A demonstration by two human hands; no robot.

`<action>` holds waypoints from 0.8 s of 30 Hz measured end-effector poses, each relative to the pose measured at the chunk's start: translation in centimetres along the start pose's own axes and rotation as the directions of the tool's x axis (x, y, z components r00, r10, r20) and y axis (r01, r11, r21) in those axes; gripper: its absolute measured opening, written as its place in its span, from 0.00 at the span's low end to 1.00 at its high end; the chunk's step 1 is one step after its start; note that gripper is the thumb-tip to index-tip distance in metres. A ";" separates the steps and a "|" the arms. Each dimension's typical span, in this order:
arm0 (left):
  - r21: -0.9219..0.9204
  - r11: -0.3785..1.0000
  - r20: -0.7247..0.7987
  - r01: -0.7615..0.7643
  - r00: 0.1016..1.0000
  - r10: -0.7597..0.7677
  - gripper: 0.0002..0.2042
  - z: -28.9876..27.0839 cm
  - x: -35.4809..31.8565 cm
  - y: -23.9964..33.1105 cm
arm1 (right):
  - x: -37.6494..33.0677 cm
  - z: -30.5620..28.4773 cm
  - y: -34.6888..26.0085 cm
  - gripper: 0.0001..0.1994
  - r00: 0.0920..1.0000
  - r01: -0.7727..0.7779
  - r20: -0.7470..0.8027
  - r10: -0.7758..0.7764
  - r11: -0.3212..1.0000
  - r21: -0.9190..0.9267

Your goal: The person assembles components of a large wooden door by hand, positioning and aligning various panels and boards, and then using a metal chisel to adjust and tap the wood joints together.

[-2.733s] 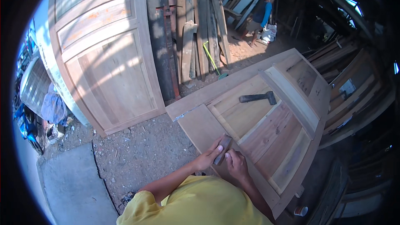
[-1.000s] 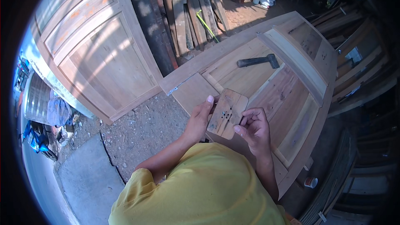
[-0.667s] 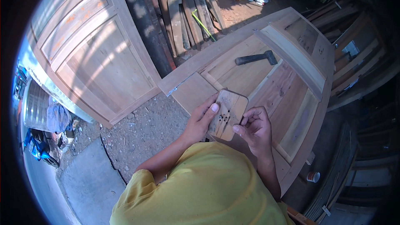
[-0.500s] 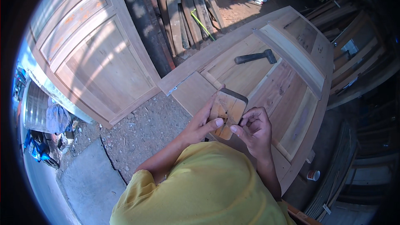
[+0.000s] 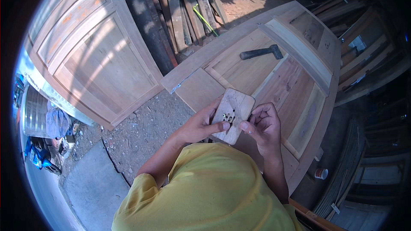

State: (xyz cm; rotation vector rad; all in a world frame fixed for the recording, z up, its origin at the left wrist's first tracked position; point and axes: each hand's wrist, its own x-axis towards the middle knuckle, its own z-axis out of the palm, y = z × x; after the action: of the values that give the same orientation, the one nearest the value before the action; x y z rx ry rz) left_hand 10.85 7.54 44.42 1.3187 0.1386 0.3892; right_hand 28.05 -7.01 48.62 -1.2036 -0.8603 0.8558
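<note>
Close to my body I hold a small wooden block with rounded corners, a pale face and several dark holes near its middle. My left hand grips it from the left, thumb laid across the face and fingers behind. At the block's right edge my right hand is closed, fingers curled and thumb tip against the edge. Beyond them a large panelled wooden door lies flat. On it rests a dark hammer, its head to the right.
A second panelled door stands upright at left. Rough planks lean behind, with a bright green strip among them. A white cup sits on the ground at right. More wooden frames stand at far right. A concrete slab lies lower left.
The block has tilted in my hands, so its face with the holes now shows more fully and looks paler. Both hands stay on it. The hammer lies where it was.
</note>
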 end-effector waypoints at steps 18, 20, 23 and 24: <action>-0.542 0.823 -0.029 0.171 0.975 -0.221 0.39 1.2 -1.2 0.7 | 0.2 0.3 1.4 0.17 0.995 -0.071 -0.057 0.076 0.994 0.080; -0.582 0.793 -0.003 0.183 0.974 -0.227 0.38 1.1 -1.3 0.8 | 0.4 0.1 1.6 0.16 0.990 -0.119 -0.054 0.127 0.985 0.128; -0.653 0.725 0.062 0.220 0.969 -0.238 0.38 1.0 -1.5 1.6 | 0.5 -0.4 2.1 0.15 0.981 -0.178 -0.035 0.190 0.961 0.213; -0.676 0.697 0.091 0.238 0.966 -0.241 0.38 0.9 -1.6 1.8 | 0.4 -0.5 2.1 0.15 0.978 -0.194 -0.028 0.207 0.950 0.243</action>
State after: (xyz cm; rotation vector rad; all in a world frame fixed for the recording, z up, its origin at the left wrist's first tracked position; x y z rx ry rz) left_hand 9.33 6.48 46.23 0.5456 0.1496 0.1826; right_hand 28.51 -6.53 46.51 -1.1075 -0.5776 1.0560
